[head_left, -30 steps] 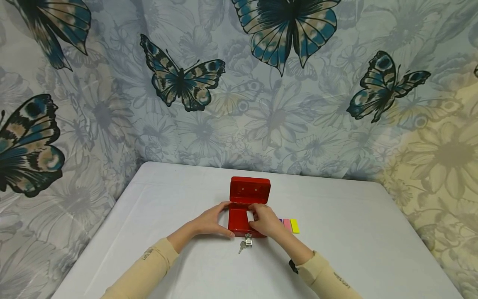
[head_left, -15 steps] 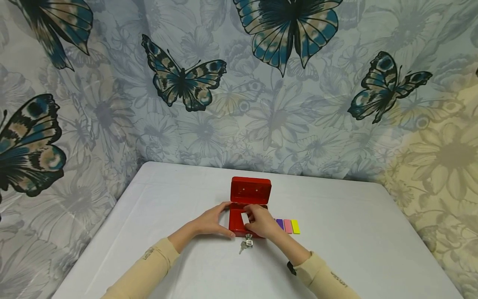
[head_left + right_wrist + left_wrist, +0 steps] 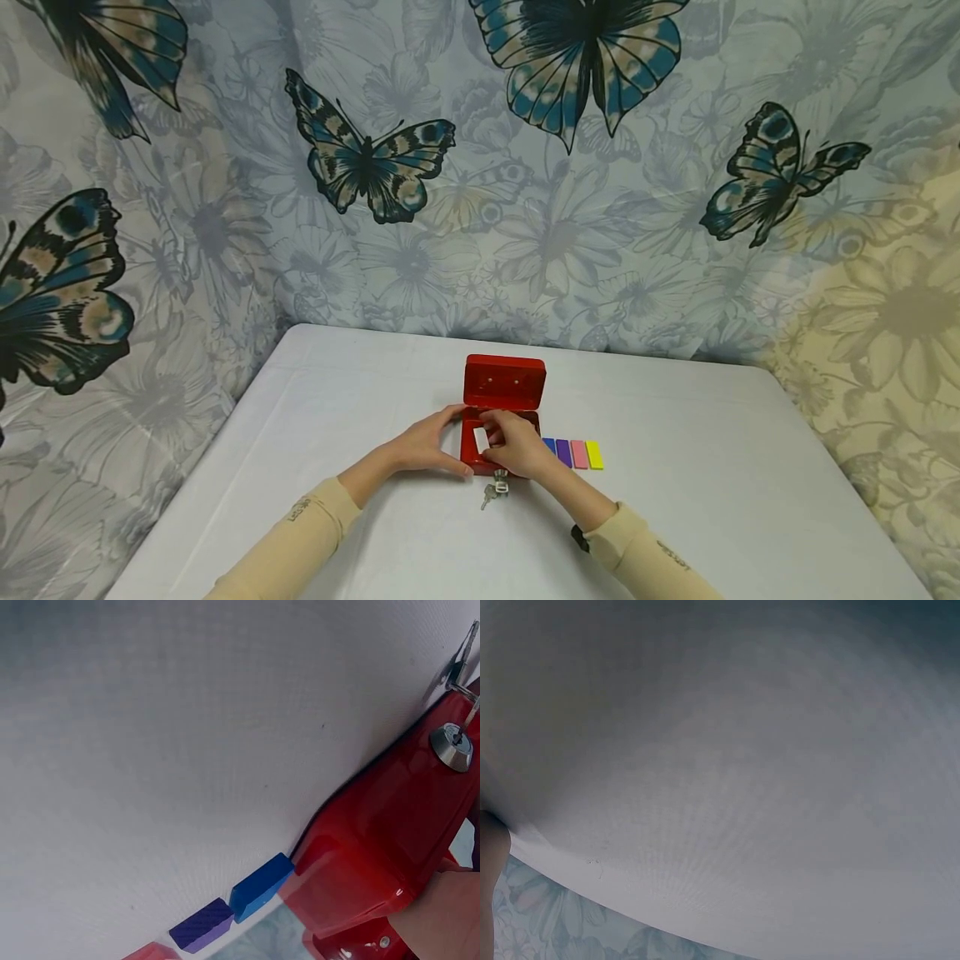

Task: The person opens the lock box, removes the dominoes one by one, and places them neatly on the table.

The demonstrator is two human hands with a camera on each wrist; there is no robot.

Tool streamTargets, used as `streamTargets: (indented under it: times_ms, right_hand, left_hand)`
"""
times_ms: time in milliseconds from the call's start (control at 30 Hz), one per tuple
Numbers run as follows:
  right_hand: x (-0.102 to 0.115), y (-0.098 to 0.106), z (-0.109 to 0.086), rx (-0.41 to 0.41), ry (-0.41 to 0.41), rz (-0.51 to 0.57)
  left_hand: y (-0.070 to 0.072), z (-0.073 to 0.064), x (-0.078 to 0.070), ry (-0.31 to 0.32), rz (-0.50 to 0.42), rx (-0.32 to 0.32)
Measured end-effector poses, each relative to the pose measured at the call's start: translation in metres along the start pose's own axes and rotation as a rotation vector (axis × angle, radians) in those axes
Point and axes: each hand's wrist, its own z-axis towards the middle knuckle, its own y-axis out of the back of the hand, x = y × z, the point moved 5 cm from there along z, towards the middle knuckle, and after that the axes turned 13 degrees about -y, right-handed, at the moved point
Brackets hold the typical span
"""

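Note:
A red cash box (image 3: 468,454) stands on the white table with its lid (image 3: 504,382) raised at the back. Keys (image 3: 489,497) hang from the lock (image 3: 500,479) on its front wall. My right hand (image 3: 519,446) reaches in from the right and pinches a small white rectangular piece (image 3: 480,440) inside. My left hand (image 3: 423,443) spans the box's left side with extended fingers, thumb at the front corner, fingertips at the back corner. In the right wrist view the box wall (image 3: 390,817) and part of the right hand (image 3: 442,915) show.
Right of the box, a row of coloured blocks lies on the table (image 3: 675,500): blue (image 3: 261,886), purple (image 3: 563,452), pink (image 3: 579,454) and yellow (image 3: 595,455). Butterfly-patterned cloth (image 3: 600,250) rises behind the table. The left wrist view shows mostly tabletop (image 3: 742,787).
My right hand has moved left inside the box with the white piece, uncovering the purple and blue blocks in the head view. The left hand has stayed at the box.

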Motion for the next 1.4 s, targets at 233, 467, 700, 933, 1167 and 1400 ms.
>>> streamTargets:
  times_ms: [233, 467, 700, 933, 1167, 1400]
  right_hand:
    - [-0.0029, -0.0023, 0.0023, 0.034, 0.005, 0.034]
    - [-0.0033, -0.0031, 0.0039, 0.041, 0.013, 0.031]
    - [-0.0012, -0.0045, 0.0052, 0.041, 0.022, 0.022]
    - [0.0021, -0.0055, 0.0066, 0.034, 0.044, 0.008]
    - [0.0033, -0.0066, 0.0073, 0.042, 0.045, 0.006]
    - [0.0033, -0.0068, 0.0084, 0.028, 0.055, -0.016]
  left_hand:
    - [-0.0001, 0.0001, 0.0004, -0.005, 0.002, 0.001]
    - [-0.0002, 0.0, 0.0022, 0.003, 0.004, 0.003]
    - [0.0002, 0.0004, 0.0028, -0.003, 0.005, 0.003]
    - [0.0, 0.0006, 0.0022, -0.012, 0.005, 0.002]
    - [0.001, 0.0001, -0.0007, -0.008, -0.002, 0.0]
    - [0.0006, 0.0002, -0.0004, -0.012, 0.004, -0.002]
